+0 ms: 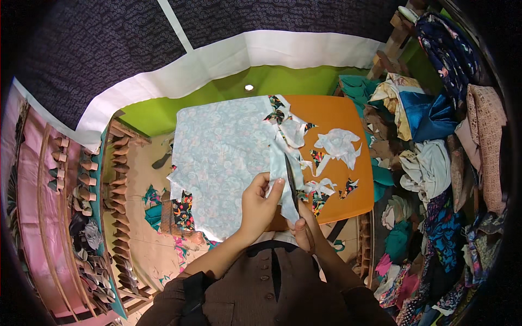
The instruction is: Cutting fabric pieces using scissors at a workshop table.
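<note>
A large pale fabric piece point(223, 146) lies wrong side up over the left and middle of an orange table point(323, 115), its faint floral print showing through. My left hand point(258, 204) pinches the fabric near its right edge, thumb on top. In my right hand point(305, 231), close to my body, is a pair of dark-bladed scissors point(290, 173), blades pointing away from me along that edge. My right fingers are partly hidden around the handles. White and black-floral fabric scraps point(337, 145) lie crumpled to the right of the scissors.
Crumpled and folded cloths point(427, 163) crowd the shelves at right. On the left, a rack point(118, 185) carries rows of brown shoe-shaped pieces. Fabric offcuts point(155, 209) litter the floor. Dark patterned cloth point(119, 43) with a white border hangs beyond the table.
</note>
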`<action>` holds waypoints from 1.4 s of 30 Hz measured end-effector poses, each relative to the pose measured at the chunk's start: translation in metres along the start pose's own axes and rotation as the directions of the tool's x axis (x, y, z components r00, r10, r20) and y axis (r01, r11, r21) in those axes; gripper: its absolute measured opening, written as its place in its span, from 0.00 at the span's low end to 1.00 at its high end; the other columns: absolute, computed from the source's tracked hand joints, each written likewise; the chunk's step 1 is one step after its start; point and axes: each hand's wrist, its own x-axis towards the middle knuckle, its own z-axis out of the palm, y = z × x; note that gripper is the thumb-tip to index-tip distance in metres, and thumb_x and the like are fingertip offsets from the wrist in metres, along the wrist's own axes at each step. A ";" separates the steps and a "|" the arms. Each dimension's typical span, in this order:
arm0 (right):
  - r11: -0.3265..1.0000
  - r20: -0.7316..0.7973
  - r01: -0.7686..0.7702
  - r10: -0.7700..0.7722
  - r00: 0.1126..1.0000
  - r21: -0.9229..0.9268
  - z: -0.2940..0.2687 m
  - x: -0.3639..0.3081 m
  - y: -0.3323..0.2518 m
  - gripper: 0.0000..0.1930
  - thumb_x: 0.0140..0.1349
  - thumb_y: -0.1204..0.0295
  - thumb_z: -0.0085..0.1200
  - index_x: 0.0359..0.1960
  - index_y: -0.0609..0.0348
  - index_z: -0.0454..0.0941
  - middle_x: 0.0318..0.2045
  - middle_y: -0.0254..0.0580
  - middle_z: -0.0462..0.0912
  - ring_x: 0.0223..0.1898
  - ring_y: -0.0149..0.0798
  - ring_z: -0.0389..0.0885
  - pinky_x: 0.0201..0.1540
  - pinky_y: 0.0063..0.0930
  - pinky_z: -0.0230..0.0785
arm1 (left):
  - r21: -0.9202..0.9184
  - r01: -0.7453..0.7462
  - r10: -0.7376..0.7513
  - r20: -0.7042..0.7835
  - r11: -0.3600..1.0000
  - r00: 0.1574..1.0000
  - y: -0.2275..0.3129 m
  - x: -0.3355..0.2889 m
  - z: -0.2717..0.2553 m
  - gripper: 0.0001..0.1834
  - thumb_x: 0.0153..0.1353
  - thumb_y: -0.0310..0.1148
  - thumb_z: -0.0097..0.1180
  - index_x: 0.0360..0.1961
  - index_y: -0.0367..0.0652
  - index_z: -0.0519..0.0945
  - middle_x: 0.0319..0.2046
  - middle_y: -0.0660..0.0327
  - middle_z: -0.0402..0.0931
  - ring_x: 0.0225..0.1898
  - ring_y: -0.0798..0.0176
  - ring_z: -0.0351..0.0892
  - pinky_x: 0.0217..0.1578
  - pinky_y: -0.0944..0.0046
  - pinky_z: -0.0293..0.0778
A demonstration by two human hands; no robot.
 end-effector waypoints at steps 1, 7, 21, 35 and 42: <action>0.999 0.010 -0.018 0.017 1.000 0.051 0.002 0.000 -0.001 0.48 0.45 0.30 0.32 0.52 0.64 0.57 0.18 0.26 0.59 0.17 0.19 0.55 0.18 0.13 0.47 | -0.011 0.002 -0.002 -0.005 1.000 1.000 -0.002 0.000 0.000 0.10 0.57 0.30 0.51 0.35 0.33 0.72 0.27 0.64 0.73 0.28 0.77 0.67 0.30 0.76 0.64; 0.996 -0.050 0.091 -0.090 0.995 0.012 0.007 -0.002 0.015 0.40 0.55 0.39 0.31 0.50 0.69 0.59 0.27 0.46 0.71 0.25 0.33 0.68 0.26 0.25 0.60 | 0.000 0.038 -0.038 0.019 0.999 0.999 -0.003 -0.001 -0.003 0.10 0.57 0.30 0.51 0.35 0.33 0.72 0.26 0.65 0.73 0.26 0.79 0.66 0.26 0.77 0.64; 0.970 -0.027 0.138 -0.146 0.989 -0.202 0.003 0.002 -0.002 0.37 0.55 0.40 0.33 0.48 0.69 0.61 0.30 0.53 0.73 0.32 0.46 0.75 0.34 0.31 0.64 | 0.010 -0.090 0.089 0.080 0.996 0.993 -0.016 0.021 -0.018 0.18 0.54 0.35 0.55 0.17 0.41 0.61 0.14 0.72 0.56 0.17 0.79 0.50 0.15 0.74 0.48; 0.950 -0.022 0.186 -0.198 0.980 -0.251 -0.005 0.006 0.013 0.41 0.52 0.39 0.39 0.45 0.73 0.60 0.29 0.56 0.73 0.32 0.50 0.75 0.33 0.31 0.65 | -0.099 -0.049 0.048 -0.010 0.994 0.999 -0.002 0.010 -0.006 0.09 0.55 0.30 0.54 0.35 0.35 0.75 0.25 0.67 0.74 0.22 0.81 0.64 0.22 0.78 0.60; 0.947 -0.059 0.222 -0.241 0.969 -0.231 -0.003 0.010 0.012 0.40 0.51 0.38 0.39 0.44 0.71 0.61 0.24 0.52 0.72 0.28 0.50 0.74 0.31 0.31 0.65 | -0.027 -0.003 0.003 -0.029 1.000 1.000 -0.005 0.012 -0.010 0.08 0.54 0.29 0.55 0.32 0.36 0.76 0.21 0.70 0.73 0.19 0.82 0.61 0.18 0.79 0.57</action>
